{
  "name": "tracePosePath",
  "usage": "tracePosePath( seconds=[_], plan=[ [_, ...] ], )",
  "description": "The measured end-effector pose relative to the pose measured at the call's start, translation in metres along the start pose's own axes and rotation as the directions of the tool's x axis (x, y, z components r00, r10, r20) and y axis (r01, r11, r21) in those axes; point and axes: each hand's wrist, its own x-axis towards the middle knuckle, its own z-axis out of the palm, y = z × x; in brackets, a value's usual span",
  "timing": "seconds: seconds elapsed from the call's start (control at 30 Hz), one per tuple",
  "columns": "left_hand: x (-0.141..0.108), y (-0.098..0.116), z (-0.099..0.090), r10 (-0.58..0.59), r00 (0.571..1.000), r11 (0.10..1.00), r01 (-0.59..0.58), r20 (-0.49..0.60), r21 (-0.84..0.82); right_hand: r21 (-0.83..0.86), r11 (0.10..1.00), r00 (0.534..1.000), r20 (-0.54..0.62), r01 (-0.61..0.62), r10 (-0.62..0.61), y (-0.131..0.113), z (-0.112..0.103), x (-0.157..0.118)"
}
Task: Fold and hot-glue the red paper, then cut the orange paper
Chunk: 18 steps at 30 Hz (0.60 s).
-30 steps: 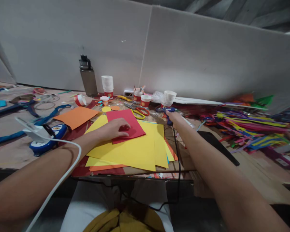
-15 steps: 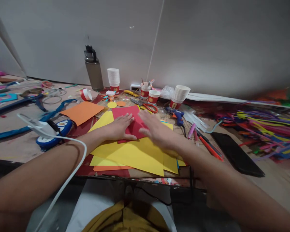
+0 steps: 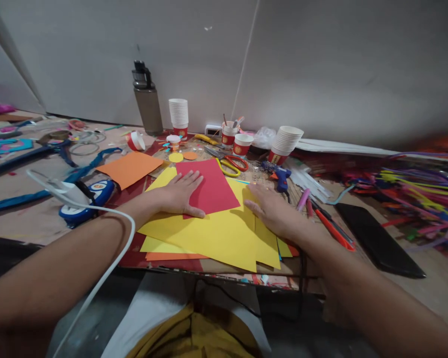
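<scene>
A red sheet of paper (image 3: 214, 186) lies on top of several yellow paper sheets (image 3: 212, 238) in front of me. My left hand (image 3: 181, 194) rests flat on the red sheet's left part, fingers spread. To the right of the red sheet, my right hand (image 3: 271, 206) is over the right side of the yellow sheets, its fingers stretched out and holding nothing. An edge of orange paper (image 3: 171, 256) peeks out beneath the pile. Just beyond the red sheet are scissors (image 3: 237, 163) with red and yellow handles.
A blue glue gun (image 3: 282, 179), a black phone (image 3: 377, 238) and pipe cleaners (image 3: 421, 199) lie right. Stacked paper cups (image 3: 286, 141) and a bottle (image 3: 148, 107) stand at the back. Left are an orange sheet (image 3: 130, 169) and a blue power socket (image 3: 100, 191); a white cable (image 3: 123, 248) crosses my left forearm.
My right hand has slid right, off the red sheet and over the yellow sheets. My left hand stays on the red sheet. The view has shifted slightly.
</scene>
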Motion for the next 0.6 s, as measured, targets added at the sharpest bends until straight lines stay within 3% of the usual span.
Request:
tracePosePath(
  seconds=[0.13, 0.3, 0.43, 0.6],
  plan=[
    [-0.001, 0.004, -0.004, -0.015, 1.000, 1.000, 0.015, 0.018, 0.007, 0.106, 0.989, 0.992, -0.081, 0.105, -0.097, -0.016, 0.000, 0.003],
    [-0.004, 0.008, -0.006, 0.000, 1.000, 1.000, -0.001, 0.024, 0.018, 0.126, 0.962, 0.970, -0.030, 0.244, -0.242, -0.039, -0.006, 0.015],
    [-0.003, 0.008, -0.005, -0.009, 1.000, 0.999, 0.010, -0.019, 0.043, 0.166, 0.930, 0.944, -0.017, 0.328, -0.330, -0.057, -0.011, 0.041],
    [-0.003, 0.009, -0.005, -0.011, 1.000, 1.000, 0.011, 0.026, 0.030, 0.076, 0.969, 0.971, 0.024, 0.235, -0.237, -0.063, 0.022, 0.071]
  ],
)
